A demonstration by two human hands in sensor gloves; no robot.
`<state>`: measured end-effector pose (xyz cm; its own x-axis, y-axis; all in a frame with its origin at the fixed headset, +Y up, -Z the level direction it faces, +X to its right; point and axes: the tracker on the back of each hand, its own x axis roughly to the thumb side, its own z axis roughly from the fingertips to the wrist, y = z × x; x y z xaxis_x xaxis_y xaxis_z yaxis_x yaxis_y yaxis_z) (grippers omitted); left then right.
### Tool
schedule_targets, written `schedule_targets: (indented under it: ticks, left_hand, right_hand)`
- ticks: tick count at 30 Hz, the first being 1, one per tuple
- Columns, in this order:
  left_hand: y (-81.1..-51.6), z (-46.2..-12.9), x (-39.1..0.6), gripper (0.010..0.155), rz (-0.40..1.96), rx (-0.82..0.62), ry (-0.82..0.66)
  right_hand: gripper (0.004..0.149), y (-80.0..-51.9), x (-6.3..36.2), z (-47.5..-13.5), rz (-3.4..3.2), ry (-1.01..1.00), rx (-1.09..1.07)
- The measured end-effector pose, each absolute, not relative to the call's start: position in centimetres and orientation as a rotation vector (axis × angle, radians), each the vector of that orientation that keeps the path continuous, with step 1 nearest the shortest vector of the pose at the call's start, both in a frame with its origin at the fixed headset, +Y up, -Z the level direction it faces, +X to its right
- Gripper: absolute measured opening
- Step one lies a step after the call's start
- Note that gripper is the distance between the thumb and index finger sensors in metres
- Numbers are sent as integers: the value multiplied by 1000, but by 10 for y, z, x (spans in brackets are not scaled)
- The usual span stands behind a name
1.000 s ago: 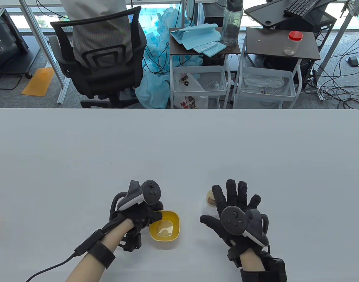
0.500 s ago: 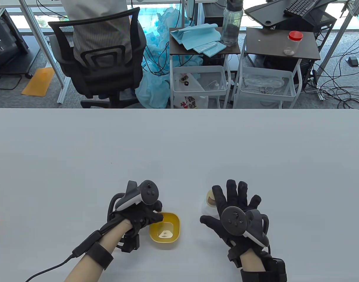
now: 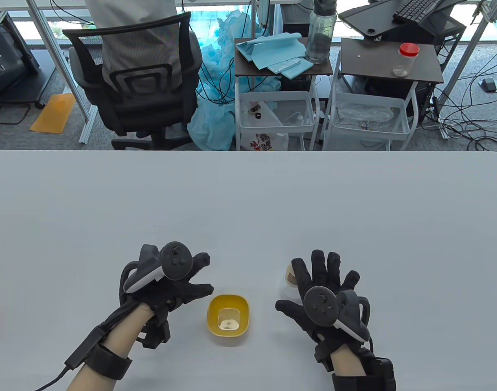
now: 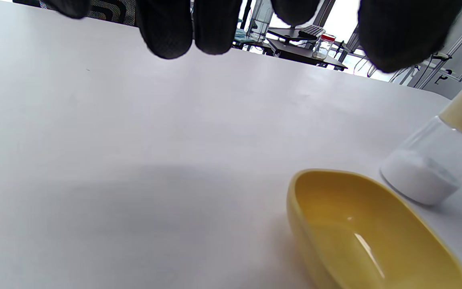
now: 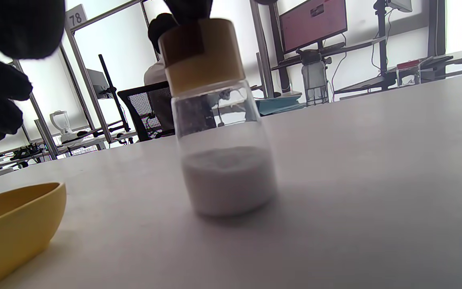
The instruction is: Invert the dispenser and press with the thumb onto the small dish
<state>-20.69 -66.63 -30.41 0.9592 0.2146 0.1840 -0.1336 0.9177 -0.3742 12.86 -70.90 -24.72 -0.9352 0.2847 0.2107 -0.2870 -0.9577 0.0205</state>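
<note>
The small yellow dish (image 3: 228, 319) sits on the white table, with a little white powder in its bottom. It also shows in the left wrist view (image 4: 367, 233) and the right wrist view (image 5: 10, 224). The dispenser (image 3: 288, 277), a clear glass jar with a cream cap and white powder, stands upright to the right of the dish (image 5: 223, 132) (image 4: 435, 160). My right hand (image 3: 299, 281) hovers over it with fingers spread, and grips nothing. My left hand (image 3: 207, 273) is open to the left of the dish, apart from it.
The table's far edge (image 3: 248, 151) lies well beyond the hands. Behind it stand an office chair (image 3: 138, 81) and two small carts (image 3: 281, 73) with a bottle and a jar.
My left hand has let go of the dish's left rim, moved left and opened its fingers. The dish, the dispenser and my right hand have barely moved.
</note>
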Motion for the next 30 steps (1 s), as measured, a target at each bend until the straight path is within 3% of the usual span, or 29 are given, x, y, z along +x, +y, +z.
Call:
schedule_targets:
  ticks: [11,30]
  left_hand:
    - [-656,-280,-250,90,90,-251,-156]
    - [-727,-278,-280,95,52,-320,-97]
  right_hand:
    - [98,-709,129,-247,2835,-69,293]
    - [103,-711,134,-249,2813,-129,229]
